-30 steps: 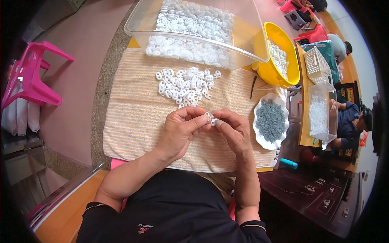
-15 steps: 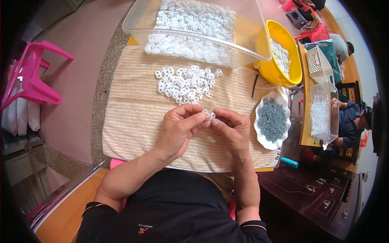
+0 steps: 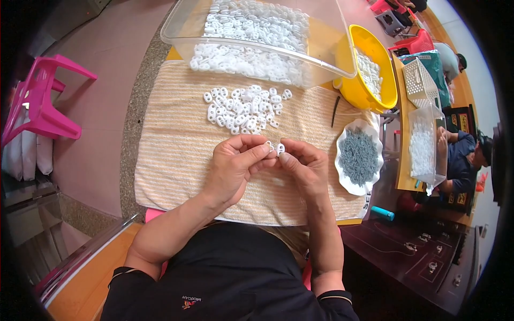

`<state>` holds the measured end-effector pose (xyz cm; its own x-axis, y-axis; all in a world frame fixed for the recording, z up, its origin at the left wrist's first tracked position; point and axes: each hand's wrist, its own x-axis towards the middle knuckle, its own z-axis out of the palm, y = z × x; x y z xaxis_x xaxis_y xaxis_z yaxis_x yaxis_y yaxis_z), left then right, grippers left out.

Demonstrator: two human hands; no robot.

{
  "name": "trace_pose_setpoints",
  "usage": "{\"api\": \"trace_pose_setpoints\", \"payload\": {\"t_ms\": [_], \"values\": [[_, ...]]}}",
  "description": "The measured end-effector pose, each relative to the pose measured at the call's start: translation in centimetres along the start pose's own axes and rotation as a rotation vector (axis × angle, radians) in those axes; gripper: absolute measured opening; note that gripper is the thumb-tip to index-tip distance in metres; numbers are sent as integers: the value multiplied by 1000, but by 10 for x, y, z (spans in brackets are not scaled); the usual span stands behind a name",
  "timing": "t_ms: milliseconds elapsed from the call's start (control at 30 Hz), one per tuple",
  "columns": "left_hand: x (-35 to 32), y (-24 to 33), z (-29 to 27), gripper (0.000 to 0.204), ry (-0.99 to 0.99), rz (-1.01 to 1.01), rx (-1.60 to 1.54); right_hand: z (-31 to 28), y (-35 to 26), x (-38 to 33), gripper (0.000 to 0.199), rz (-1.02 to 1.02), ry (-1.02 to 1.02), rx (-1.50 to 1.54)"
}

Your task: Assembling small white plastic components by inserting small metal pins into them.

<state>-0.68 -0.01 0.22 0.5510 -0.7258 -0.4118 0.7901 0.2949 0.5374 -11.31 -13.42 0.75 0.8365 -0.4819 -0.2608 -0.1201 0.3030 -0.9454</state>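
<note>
A beige striped towel (image 3: 176, 160) covers the surface in the middle of the frame. Across the top sits a clear plastic tub (image 3: 326, 48), its floor heaped with small white plastic pieces. Right of it stands a yellow bowl (image 3: 375, 59) holding more of the same. At centre right lies a white scalloped dish (image 3: 342, 176) of small grey parts. A loose pile of white pieces (image 3: 243, 109) rests on the towel just below the tub (oval, each pierced with holes). At the far right edge another person sits by a second clear bin (image 3: 425, 147).

Both forearms come up from the lower edge and meet at frame centre. The left hand (image 3: 233, 168) is curled, thumb and fingertips pinched on a small white piece (image 3: 269, 145). The right hand (image 3: 302, 166) mirrors it, fingertips closed on a second white piece (image 3: 280, 148), touching the first, just above the towel.
</note>
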Motion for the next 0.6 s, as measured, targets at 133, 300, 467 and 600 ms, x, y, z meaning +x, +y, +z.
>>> {"api": "trace_pose_setpoints", "payload": {"t_ms": [133, 300, 467, 600], "values": [[-1, 0, 1, 13, 0, -12, 45, -3, 0, 0, 28, -27, -5, 46], [0, -2, -1, 16, -19, -11, 171, -8, 7, 2, 29, -57, -6, 38], [0, -3, -3, 16, -33, -20, 178, -5, 2, 1, 30, -63, -7, 45], [-1, -2, -2, 16, -41, -20, 188, -7, 2, 1, 30, -64, -10, -5]]}}
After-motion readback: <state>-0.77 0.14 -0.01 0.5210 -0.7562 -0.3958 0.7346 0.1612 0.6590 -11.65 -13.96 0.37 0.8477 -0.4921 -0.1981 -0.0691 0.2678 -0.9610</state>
